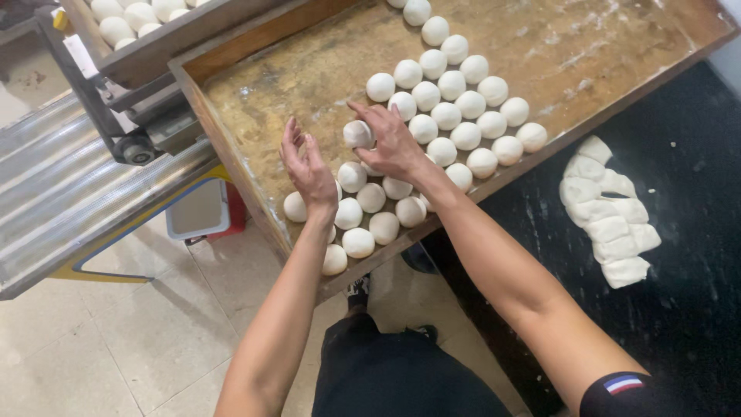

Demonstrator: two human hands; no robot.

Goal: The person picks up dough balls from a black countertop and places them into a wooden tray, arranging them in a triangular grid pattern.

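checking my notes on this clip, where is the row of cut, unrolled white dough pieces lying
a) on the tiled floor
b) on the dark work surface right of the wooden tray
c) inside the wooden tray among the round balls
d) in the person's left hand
b: the cut white dough pieces lie on the dark work surface, outside the floured wooden tray that holds the round white dough balls.

Both our bare arms reach forward. Our left hand point(307, 166) stands on edge, palm facing right, fingers straight and together. Our right hand point(392, 143) is palm down, wrist bent, fingers curled closed around something small at their tips.
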